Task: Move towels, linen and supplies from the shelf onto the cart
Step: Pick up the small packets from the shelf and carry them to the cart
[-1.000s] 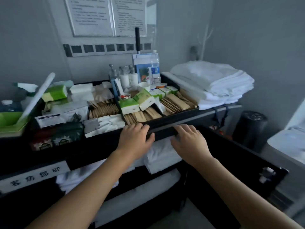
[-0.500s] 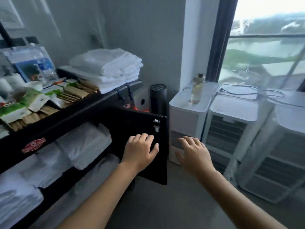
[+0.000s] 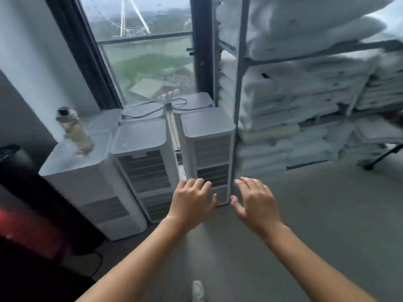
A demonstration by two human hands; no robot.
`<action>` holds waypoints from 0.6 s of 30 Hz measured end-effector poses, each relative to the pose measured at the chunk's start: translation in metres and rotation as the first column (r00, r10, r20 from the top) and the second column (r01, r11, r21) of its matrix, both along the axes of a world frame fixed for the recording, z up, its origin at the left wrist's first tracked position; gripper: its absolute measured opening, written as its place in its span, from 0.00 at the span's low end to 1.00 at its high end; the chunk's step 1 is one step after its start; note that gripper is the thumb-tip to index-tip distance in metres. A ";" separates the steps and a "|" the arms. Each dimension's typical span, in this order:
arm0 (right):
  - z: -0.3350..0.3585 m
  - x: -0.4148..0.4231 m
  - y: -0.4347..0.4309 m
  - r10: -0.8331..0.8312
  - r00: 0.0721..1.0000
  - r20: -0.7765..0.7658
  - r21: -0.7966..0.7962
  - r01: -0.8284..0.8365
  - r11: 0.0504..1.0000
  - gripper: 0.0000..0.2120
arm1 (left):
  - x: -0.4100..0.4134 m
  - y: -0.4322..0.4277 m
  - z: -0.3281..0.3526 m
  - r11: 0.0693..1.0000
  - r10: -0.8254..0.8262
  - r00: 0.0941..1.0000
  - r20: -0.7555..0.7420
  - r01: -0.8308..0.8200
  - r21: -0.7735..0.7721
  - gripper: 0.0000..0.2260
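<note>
A grey metal shelf (image 3: 239, 68) fills the right side, its levels packed with stacks of folded white linen (image 3: 305, 92) and pillows (image 3: 305, 22) on top. My left hand (image 3: 192, 203) and my right hand (image 3: 256, 201) are stretched out in front of me at mid-frame, fingers relaxed, holding nothing. Both hover in the air short of the shelf, in front of its left post. Only a dark edge of the cart (image 3: 19, 253) shows at the lower left.
Several white air purifier units (image 3: 139, 153) stand on the floor below a large window (image 3: 144, 51), left of the shelf. A drinks bottle (image 3: 74, 129) sits on the leftmost unit. Cables lie on the rear units. Grey floor (image 3: 316, 214) spreads to the right.
My view has swung right, from the cart past the purifiers to the linen shelf. Both hands left the cart's edge and now hang free in front of me.
</note>
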State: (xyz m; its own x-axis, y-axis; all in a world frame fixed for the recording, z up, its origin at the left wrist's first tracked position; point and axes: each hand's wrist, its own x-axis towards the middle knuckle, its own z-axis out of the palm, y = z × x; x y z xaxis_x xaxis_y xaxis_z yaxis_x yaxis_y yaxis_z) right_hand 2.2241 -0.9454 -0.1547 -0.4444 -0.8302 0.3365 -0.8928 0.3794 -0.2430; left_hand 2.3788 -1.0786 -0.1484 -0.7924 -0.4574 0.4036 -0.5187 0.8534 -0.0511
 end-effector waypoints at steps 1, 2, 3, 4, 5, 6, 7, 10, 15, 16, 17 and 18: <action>-0.003 -0.023 0.010 -0.062 0.998 -0.005 -0.001 0.062 0.998 0.25 | -0.030 -0.001 -0.002 0.998 -0.058 0.998 -0.002 0.058 0.005 0.14; -0.005 -0.045 0.019 -0.126 0.992 -0.014 -0.005 0.126 0.992 0.26 | -0.061 -0.002 -0.004 0.993 -0.117 0.993 -0.009 0.117 0.013 0.14; -0.007 -0.066 0.028 -0.185 0.982 -0.022 -0.007 0.185 0.983 0.26 | -0.091 -0.003 -0.005 0.984 -0.177 0.984 -0.013 0.177 0.022 0.15; -0.008 -0.086 0.035 -0.244 0.969 -0.031 -0.005 0.244 0.970 0.26 | -0.121 -0.002 -0.006 0.970 -0.243 0.970 -0.018 0.243 0.029 0.17; -0.008 -0.106 0.043 -0.301 0.953 -0.039 0.000 0.302 0.953 0.26 | -0.150 -0.002 -0.006 0.950 -0.311 0.950 -0.025 0.312 0.032 0.19; -0.007 -0.126 0.050 -0.357 0.933 -0.048 0.004 0.358 0.934 0.26 | -0.178 0.000 -0.006 0.927 -0.373 0.927 -0.033 0.374 0.031 0.20; -0.005 -0.145 0.057 -0.415 0.908 -0.056 0.011 0.416 0.909 0.26 | -0.206 0.001 -0.004 0.901 -0.431 0.902 -0.037 0.432 0.035 0.20; 0.006 -0.195 0.082 -0.576 0.814 -0.066 0.008 0.578 0.816 0.25 | -0.288 0.010 0.001 0.817 -0.573 0.817 -0.074 0.576 0.032 0.20; 0.025 -0.254 0.141 -0.781 0.613 -0.121 -0.024 0.785 0.619 0.23 | -0.406 0.057 0.014 0.633 -0.771 0.633 -0.074 0.774 0.027 0.21; 0.028 -0.264 0.154 -0.810 0.572 -0.126 -0.024 0.815 0.579 0.23 | -0.425 0.070 0.018 0.599 -0.798 0.599 -0.072 0.800 0.026 0.21; 0.030 -0.273 0.167 -0.834 0.536 -0.130 -0.019 0.840 0.543 0.23 | -0.442 0.084 0.021 0.565 -0.822 0.566 -0.071 0.824 0.023 0.21; 0.031 -0.281 0.179 -0.853 0.503 -0.138 -0.012 0.861 0.509 0.23 | -0.459 0.098 0.024 0.534 -0.842 0.535 -0.071 0.845 0.022 0.21</action>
State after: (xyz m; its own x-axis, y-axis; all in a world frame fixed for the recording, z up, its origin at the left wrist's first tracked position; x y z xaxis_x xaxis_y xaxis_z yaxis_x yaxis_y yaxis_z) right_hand 1.9429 -0.7665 -0.1233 -0.9110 -0.0812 0.4044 -0.1418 0.9823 -0.1224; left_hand 1.9197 -0.9810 -0.1247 -0.8023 0.3940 0.4485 0.4429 0.8966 0.0045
